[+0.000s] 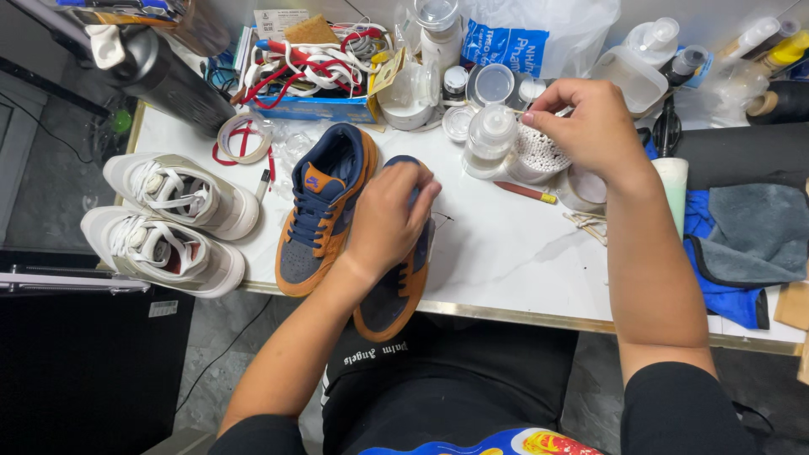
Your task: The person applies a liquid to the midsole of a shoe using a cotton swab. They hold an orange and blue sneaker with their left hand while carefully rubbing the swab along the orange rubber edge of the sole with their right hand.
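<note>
Two navy and orange-brown sneakers lie side by side on the white table [506,253]. My left hand [389,221] rests on top of the right-hand sneaker [389,307], gripping it near its opening. The left-hand sneaker [324,206] lies free beside it. My right hand [583,125] is farther back, its fingertips pinching a thin cotton swab [516,110] over a round container of white swabs [534,154]. A clear squeeze bottle [490,139] stands just left of that container.
A pair of white sneakers [173,217] sits at the table's left end. A box of red and white laces [313,74], jars, bottles and a plastic bag crowd the back. A red pencil [527,192] lies mid-table. Blue and grey cloths [746,240] lie at the right.
</note>
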